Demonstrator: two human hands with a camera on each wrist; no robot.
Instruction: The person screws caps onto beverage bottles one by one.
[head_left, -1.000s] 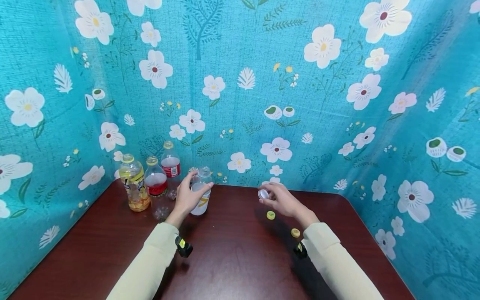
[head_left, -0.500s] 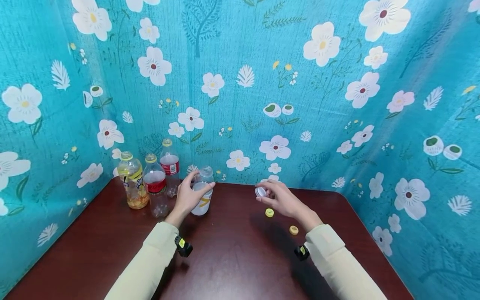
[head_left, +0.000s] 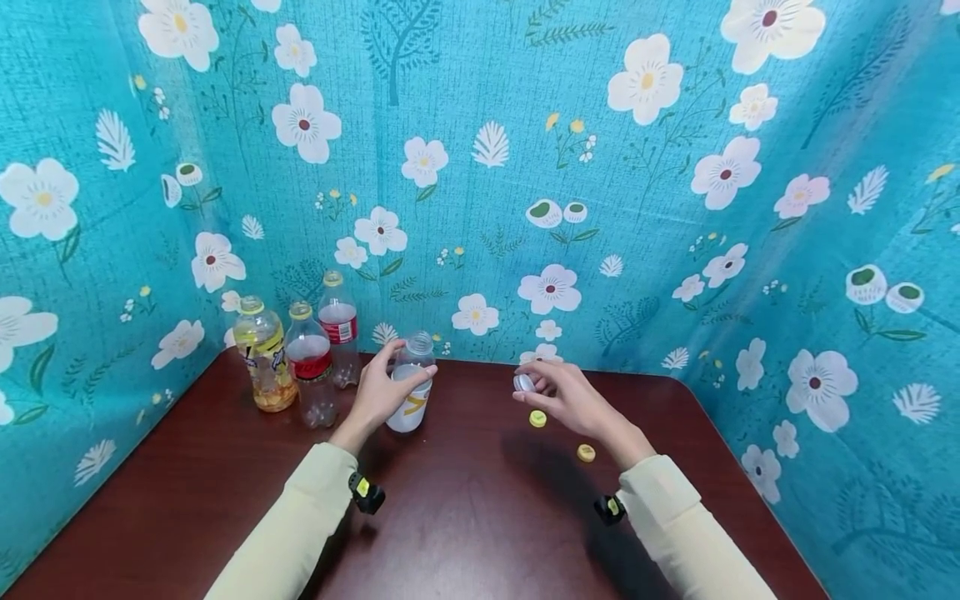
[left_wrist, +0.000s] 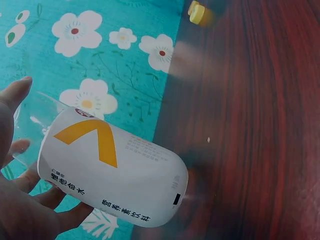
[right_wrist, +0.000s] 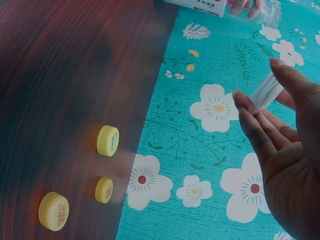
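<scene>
White bottle (left_wrist: 112, 172): gripped by left hand (head_left: 381, 395). Right of it: right hand (head_left: 568, 398) pinching white cap (right_wrist: 267, 92); yellow caps (right_wrist: 108, 140). Left: other bottles (head_left: 311, 367).

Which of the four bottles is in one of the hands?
The white-labelled bottle with the orange mark: the left hand grips it, while the other three bottles stand unheld.

Cream sleeves (head_left: 273, 533) end in wide cuffs (head_left: 324, 479). Black wrist cameras (head_left: 369, 495), marked yellow, sit at seven and five o'clock.
</scene>
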